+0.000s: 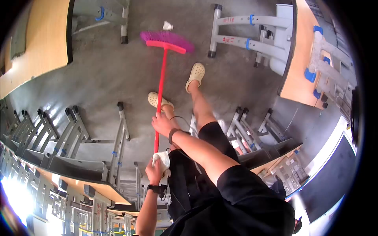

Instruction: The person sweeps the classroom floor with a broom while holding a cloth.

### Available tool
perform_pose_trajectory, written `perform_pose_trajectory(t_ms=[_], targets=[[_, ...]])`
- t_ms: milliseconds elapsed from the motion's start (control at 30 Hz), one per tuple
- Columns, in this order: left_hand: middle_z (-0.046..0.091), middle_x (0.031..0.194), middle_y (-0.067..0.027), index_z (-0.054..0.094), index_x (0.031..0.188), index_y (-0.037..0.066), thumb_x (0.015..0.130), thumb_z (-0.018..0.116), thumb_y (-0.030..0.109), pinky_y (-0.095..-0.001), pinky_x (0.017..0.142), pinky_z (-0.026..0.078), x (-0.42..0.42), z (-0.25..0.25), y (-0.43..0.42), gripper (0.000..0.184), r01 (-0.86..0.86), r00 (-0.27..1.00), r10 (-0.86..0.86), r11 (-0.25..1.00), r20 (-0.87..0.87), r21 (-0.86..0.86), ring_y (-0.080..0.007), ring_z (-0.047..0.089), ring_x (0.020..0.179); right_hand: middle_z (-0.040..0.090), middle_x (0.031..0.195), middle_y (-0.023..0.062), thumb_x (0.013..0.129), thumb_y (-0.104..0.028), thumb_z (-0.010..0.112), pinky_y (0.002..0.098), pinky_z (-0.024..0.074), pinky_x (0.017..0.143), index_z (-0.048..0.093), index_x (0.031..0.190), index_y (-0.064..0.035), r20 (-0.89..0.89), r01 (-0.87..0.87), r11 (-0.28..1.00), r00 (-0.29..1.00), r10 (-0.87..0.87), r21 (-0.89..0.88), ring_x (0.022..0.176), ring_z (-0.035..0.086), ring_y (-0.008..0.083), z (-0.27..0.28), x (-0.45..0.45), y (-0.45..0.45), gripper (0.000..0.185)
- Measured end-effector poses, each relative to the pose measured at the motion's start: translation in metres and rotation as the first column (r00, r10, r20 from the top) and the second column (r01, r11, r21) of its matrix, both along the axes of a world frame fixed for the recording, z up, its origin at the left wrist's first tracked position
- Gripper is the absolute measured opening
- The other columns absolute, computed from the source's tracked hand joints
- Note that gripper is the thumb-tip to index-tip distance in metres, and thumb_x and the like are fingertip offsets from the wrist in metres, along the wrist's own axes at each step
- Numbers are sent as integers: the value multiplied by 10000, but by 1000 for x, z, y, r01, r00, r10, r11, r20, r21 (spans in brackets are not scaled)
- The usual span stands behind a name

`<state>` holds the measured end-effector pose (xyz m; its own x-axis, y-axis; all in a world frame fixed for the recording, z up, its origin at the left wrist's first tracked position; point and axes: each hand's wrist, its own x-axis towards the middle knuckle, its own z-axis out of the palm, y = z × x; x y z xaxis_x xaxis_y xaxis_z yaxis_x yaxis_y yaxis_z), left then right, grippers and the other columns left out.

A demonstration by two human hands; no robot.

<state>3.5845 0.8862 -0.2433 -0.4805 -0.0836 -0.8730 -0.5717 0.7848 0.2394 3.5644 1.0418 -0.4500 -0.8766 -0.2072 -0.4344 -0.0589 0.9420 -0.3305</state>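
Observation:
A broom with a red handle (160, 84) and purple bristles (167, 38) stretches away from me, its head on the grey floor. My right hand (163, 123), a dark band at its wrist, is wrapped round the middle of the handle. Nearer my body, my left hand (154, 171), with a black watch, is closed at the handle's top end. A crumpled white cloth or tissue (163, 159) is bunched at that hand and hides the handle's tip. Just beyond the bristles lies a crumpled white scrap (167, 26).
Wooden-topped desks (47, 43) with grey metal legs stand on the left, and another desk (301, 59) is on the right. Rows of desks (82, 173) lie behind me. My cream clogs (195, 73) flank the broom handle on the floor (106, 82).

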Motion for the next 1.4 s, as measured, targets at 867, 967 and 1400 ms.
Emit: perform_pose_trajectory(t_ms=[867, 967, 1400], targets=[[690, 1029, -126, 597, 1251, -46, 986, 636, 360, -381, 697, 564, -423, -35, 485, 486, -718, 678, 545, 635, 493, 285, -219, 692, 836, 668, 1135, 232, 926, -405, 524, 499, 513, 901, 678, 1111, -29, 216, 827, 552, 561, -799, -106, 1020, 633, 455, -14, -436, 488, 446], [691, 1045, -146, 603, 1227, -77, 974, 656, 344, -387, 698, 557, -481, -32, 530, 495, -731, 660, 593, 648, 460, 214, -225, 689, 849, 698, 848, 238, 915, -430, 528, 489, 525, 827, 681, 904, -18, 83, 762, 603, 634, -769, -239, 884, 673, 408, -9, -496, 540, 440], [688, 983, -85, 649, 1174, -47, 1017, 612, 363, -388, 675, 555, -710, -26, 776, 441, -781, 600, 697, 617, 393, 99, -221, 679, 794, 719, 957, 177, 890, -409, 568, 459, 541, 816, 717, 956, -63, 242, 799, 557, 600, -763, -227, 900, 696, 369, -35, -740, 758, 382]])
